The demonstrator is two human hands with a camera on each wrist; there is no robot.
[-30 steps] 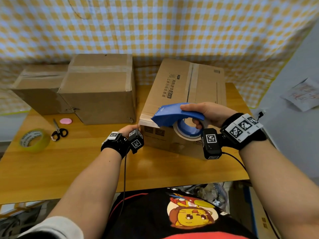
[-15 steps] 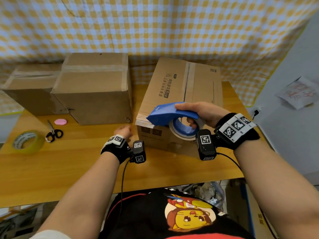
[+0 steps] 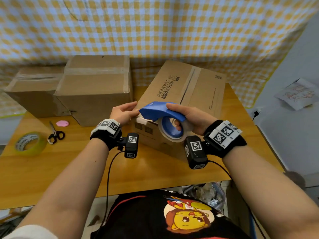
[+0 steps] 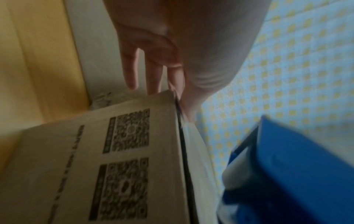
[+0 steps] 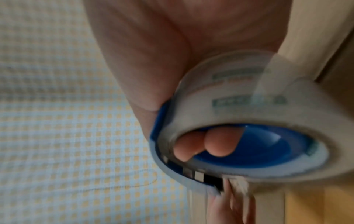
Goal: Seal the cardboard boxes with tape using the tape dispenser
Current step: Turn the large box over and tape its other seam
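A printed cardboard box (image 3: 198, 87) lies on the wooden table (image 3: 51, 169), with old tape along its top seam. My right hand (image 3: 191, 118) grips the blue tape dispenser (image 3: 155, 111) over the box's near left corner, fingers (image 5: 220, 144) curled through the core of its clear tape roll (image 3: 172, 135). My left hand (image 3: 124, 112) rests at that same corner, just left of the dispenser's nose. In the left wrist view its fingers (image 4: 153, 72) lie straight down the box's side (image 4: 76, 166), thumb along the top edge, with the dispenser (image 4: 296, 174) close by.
Two other taped boxes (image 3: 96, 87) (image 3: 34, 87) stand at the back left. Scissors (image 3: 55, 133), a yellowish tape roll (image 3: 29, 144) and a small pink object (image 3: 62, 123) lie at the left of the table. A checked curtain hangs behind.
My left hand rose from the table in front of the box to its near left corner, beside the dispenser's nose. The right hand kept its grip on the dispenser above that corner.
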